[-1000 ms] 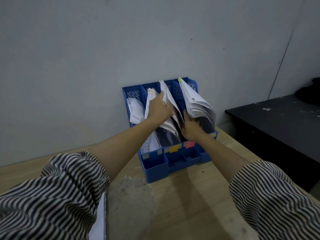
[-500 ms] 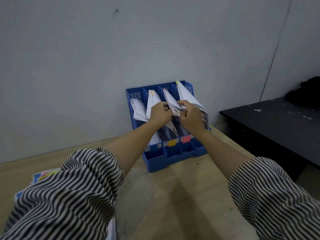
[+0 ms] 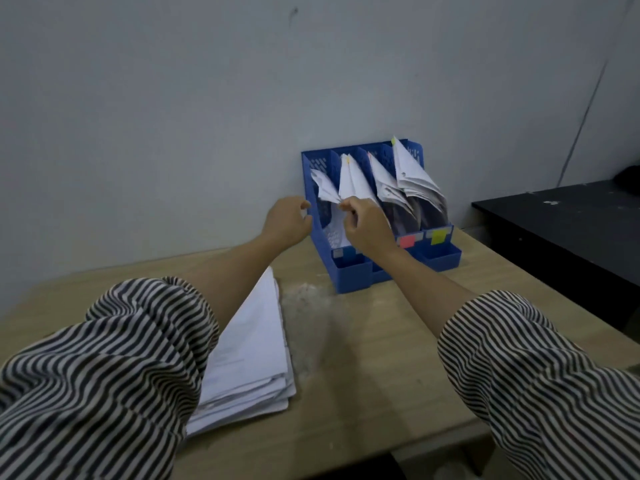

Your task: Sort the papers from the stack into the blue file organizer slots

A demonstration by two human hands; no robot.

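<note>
Standing against the wall [image 3: 173,116] at twelve o'clock, blocking any way behind: the blue file organizer [image 3: 446,259], all four slots holding fanned papers [image 3: 414,178] leaning toward five o'clock and crowding the slot mouths from above. Lying at seven o'clock on the wooden table [image 3: 381,358], taking up the near left ground beneath the left forearm: the paper stack [image 3: 249,358]. Reaching in front of the two left slots, closing that approach: the left hand [image 3: 287,220] and the right hand [image 3: 367,225], close together. Staying open between stack and organizer, from six o'clock up the middle: bare tabletop. Closing off three o'clock beyond the table's edge: a black bench [image 3: 571,230].
</note>
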